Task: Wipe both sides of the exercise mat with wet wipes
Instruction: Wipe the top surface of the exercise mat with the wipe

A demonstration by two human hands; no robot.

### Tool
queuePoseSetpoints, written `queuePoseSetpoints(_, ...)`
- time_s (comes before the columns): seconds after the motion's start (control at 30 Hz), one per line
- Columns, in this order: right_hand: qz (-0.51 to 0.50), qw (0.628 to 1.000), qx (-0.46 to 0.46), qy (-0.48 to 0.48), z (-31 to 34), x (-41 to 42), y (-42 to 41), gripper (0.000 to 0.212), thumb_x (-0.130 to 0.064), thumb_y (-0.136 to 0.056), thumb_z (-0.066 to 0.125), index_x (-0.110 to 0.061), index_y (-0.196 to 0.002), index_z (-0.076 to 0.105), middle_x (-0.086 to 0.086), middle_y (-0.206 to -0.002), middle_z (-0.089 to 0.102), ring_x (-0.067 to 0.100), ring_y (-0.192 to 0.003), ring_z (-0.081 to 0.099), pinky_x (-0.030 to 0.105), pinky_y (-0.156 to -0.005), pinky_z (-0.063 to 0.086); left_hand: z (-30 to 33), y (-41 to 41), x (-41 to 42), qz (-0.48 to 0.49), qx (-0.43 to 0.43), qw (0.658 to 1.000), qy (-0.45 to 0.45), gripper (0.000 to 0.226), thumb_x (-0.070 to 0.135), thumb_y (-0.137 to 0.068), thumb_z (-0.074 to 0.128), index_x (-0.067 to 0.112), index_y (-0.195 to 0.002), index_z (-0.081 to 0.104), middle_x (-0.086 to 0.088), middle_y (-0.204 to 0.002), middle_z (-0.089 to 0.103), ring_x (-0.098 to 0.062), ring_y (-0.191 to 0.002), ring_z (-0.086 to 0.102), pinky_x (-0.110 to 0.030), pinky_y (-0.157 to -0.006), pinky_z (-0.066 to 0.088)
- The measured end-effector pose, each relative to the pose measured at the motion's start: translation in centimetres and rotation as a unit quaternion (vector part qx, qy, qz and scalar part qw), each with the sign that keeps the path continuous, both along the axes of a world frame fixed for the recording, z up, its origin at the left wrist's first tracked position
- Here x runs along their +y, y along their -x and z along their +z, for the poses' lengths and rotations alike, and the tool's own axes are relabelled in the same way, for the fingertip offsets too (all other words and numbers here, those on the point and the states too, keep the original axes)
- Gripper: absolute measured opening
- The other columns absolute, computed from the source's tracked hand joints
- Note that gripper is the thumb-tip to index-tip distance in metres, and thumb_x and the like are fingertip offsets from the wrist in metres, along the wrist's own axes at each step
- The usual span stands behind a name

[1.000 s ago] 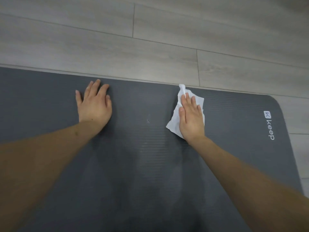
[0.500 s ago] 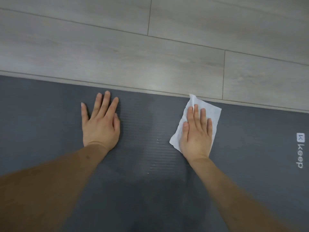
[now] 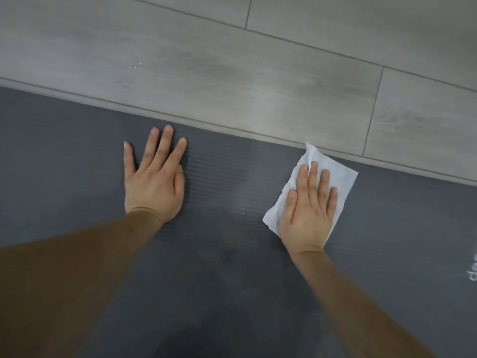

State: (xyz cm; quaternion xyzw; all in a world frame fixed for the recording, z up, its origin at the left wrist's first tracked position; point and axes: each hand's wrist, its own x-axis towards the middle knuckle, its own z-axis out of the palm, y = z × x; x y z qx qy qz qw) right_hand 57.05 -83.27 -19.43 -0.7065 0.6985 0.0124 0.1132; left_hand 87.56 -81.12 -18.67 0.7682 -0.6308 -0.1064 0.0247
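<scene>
A dark grey ribbed exercise mat (image 3: 222,254) lies flat on the floor and fills the lower part of the view. My left hand (image 3: 154,179) rests flat on it with fingers spread, close to the far edge. My right hand (image 3: 308,210) presses flat on a white wet wipe (image 3: 338,177) spread on the mat near the same edge. One corner of the wipe reaches the mat's far edge. Damp streaks show on the mat between my hands.
Light grey wood-look floor planks (image 3: 232,73) run beyond the mat's far edge. Part of a white logo (image 3: 472,275) shows on the mat at the right border.
The view has shifted so the mat's far edge and logo sit further right and lower. My right hand with the wipe has slid toward the far edge; my left hand stays planted.
</scene>
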Motion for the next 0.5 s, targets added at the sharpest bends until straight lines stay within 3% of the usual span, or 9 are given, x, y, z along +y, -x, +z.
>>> queuePoseSetpoints(0.5,-0.004,1.0,0.013,-0.002,0.1,-0.15,-0.26,0.059,-0.035,-0.108,0.018,-0.023,-0.166,0.014,-0.004,-0.173,0.007,0.019,-0.16,0.0,0.049,-0.129,0.005,0.11,0.06,-0.03,0.013,0.011,0.999,-0.028,0.058,0.028,-0.099,0.032,0.025,-0.157,0.032,0.004,-0.171,0.011,-0.016,-0.158,0.001,-0.065,-0.122,0.001)
